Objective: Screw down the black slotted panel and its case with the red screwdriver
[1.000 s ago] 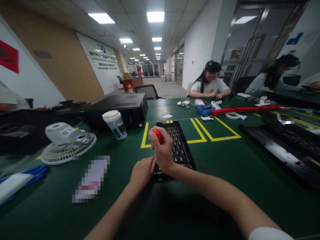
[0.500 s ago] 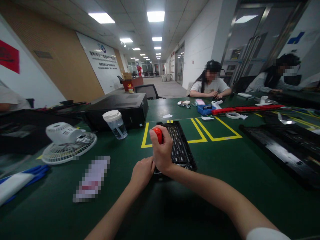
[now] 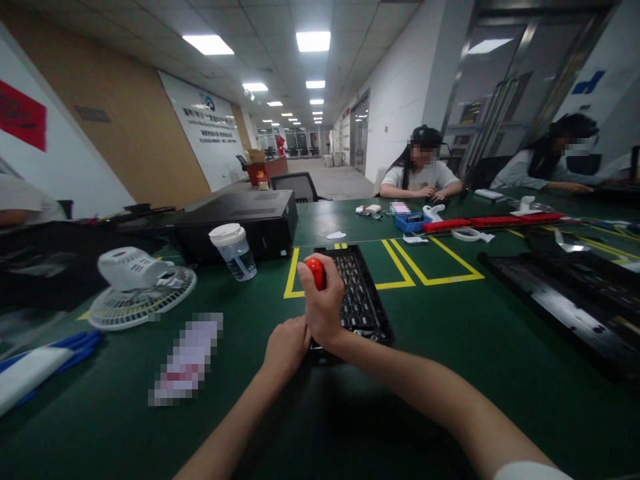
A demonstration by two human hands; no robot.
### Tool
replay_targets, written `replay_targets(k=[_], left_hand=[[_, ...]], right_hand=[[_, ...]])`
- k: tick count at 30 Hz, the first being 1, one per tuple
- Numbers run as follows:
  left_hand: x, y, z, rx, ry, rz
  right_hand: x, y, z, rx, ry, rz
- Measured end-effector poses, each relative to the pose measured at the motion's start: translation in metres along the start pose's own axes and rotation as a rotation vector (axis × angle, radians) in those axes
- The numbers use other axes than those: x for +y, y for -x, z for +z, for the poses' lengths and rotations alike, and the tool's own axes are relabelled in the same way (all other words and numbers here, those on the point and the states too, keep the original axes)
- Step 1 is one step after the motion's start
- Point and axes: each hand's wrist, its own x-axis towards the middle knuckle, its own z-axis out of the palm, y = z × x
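My right hand [image 3: 325,300] is closed in a fist around the upright red handle [image 3: 315,272] of what looks like a screwdriver; its shaft and tip are hidden below the fist. Under it on the green table lies a black rectangular panel [image 3: 356,287] with a honeycomb pattern and a raised rim. My left hand [image 3: 289,343] is curled at the panel's near left side, touching my right wrist. Its fingertips are out of sight behind the right hand, so what they grip cannot be made out.
Left stand a lidded cup [image 3: 234,252], a white fan [image 3: 143,287], a black computer case [image 3: 235,223] and gloves [image 3: 45,363]. A blurred packet [image 3: 187,360] lies nearer. Rightward are a blue box [image 3: 413,221], tape roll [image 3: 466,234] and black panel [image 3: 555,303]. Two people sit beyond.
The view has shifted slightly, so everything sits a little lower. Both hands keep their places at the panel. At the far right, a co-worker's arm has reached further right.
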Motion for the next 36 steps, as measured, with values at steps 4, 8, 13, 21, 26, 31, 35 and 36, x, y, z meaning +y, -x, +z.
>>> replay_targets(k=[4,8,13,21,26,31,35,36], left_hand=[[0.001,0.000,0.000,0.037,0.024,0.007],[0.000,-0.002,0.004,0.060,0.044,0.014],[-0.003,-0.003,0.010,0.087,0.098,0.034],[-0.002,-0.001,0.006,0.075,0.126,0.011],[-0.003,-0.001,0.006,0.091,0.128,0.016],[-0.003,-0.002,0.008,0.108,0.126,0.035],[-0.003,0.000,0.007,0.138,0.128,0.037],[-0.003,0.001,0.006,0.157,0.124,0.036]], right_hand=[[-0.001,-0.004,-0.002,-0.003,-0.011,0.051],[0.000,-0.011,-0.008,-0.005,-0.081,0.092],[0.007,-0.025,-0.019,-0.030,-0.244,0.160],[-0.024,-0.081,-0.085,-0.005,-0.243,-0.007],[-0.038,-0.075,-0.147,-0.490,0.531,-0.258],[-0.005,-0.025,-0.183,-0.962,1.132,-0.394],[0.024,0.010,-0.199,-0.968,1.408,-0.519],[0.028,0.015,-0.202,-0.965,1.438,-0.543]])
